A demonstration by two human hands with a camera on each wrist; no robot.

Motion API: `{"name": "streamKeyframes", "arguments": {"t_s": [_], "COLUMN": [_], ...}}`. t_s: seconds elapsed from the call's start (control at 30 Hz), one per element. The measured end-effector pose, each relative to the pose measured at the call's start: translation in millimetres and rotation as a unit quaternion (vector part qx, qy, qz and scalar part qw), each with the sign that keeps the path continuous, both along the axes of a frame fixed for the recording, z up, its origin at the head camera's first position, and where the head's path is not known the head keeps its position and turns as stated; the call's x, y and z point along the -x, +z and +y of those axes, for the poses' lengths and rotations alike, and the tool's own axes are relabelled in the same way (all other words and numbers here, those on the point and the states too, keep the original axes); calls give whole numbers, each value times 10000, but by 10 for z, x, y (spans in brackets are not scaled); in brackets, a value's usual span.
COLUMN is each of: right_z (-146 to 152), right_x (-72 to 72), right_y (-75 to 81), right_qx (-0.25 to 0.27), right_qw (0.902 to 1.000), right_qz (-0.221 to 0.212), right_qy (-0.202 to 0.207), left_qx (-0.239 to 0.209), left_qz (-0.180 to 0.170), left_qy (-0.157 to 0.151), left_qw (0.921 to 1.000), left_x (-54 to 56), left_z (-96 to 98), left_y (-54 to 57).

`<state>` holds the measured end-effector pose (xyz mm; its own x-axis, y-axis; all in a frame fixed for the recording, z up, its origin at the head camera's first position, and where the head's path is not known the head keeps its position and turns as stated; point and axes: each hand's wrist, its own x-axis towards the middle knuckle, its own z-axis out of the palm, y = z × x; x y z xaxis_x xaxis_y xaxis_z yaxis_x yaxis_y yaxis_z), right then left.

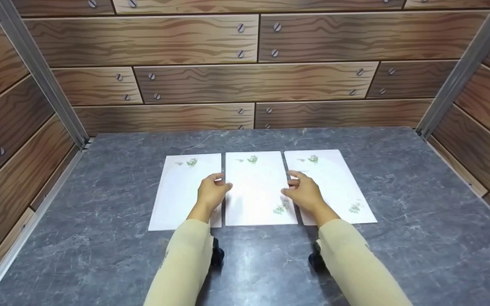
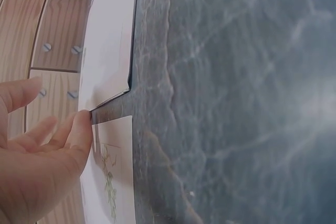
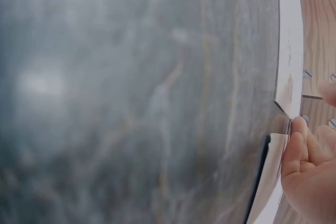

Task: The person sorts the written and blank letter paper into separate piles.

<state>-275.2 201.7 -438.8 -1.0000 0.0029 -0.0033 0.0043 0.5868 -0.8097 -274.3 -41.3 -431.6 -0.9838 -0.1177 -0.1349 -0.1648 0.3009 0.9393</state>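
Note:
Three white sheets with green plant prints lie side by side, narrow gaps between them: a left sheet, a middle sheet and a right sheet. My left hand is at the gap left of the middle sheet, its thumb over that sheet's edge. In the left wrist view, the thumb stands apart from fingers that touch near the gap. Mirroring it, my right hand is at the other gap. Its fingertips are by the sheet edges in the right wrist view, thumb apart.
A dark grey marbled tabletop lies under the sheets. Wood-plank-patterned walls stand behind and at both sides, with metal corner posts. A black device sits at each wrist.

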Motion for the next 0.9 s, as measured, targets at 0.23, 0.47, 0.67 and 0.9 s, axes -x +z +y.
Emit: {"name": "streamKeyframes", "arguments": {"t_s": [0.23, 0.47, 0.67, 0.9], "right_z": [6, -4, -9, -9], "right_x": [-1, 2, 13, 7], "right_y": [-5, -11, -37, -66], "right_qx": [206, 497, 485, 746], "right_qw": [9998, 9984, 9981, 9961], "right_qz": [-1, 216, 328, 398], "right_qy": [-37, -152, -182, -251], "left_qx": [-116, -445, -470, -643], "left_qz": [139, 324, 311, 301], "left_qy": [61, 91, 143, 187], "left_qw": [9998, 9984, 9983, 9973], "left_x": [-5, 0, 6, -5], "left_z": [-9, -9, 10, 12], "left_y": [4, -7, -26, -36]}}
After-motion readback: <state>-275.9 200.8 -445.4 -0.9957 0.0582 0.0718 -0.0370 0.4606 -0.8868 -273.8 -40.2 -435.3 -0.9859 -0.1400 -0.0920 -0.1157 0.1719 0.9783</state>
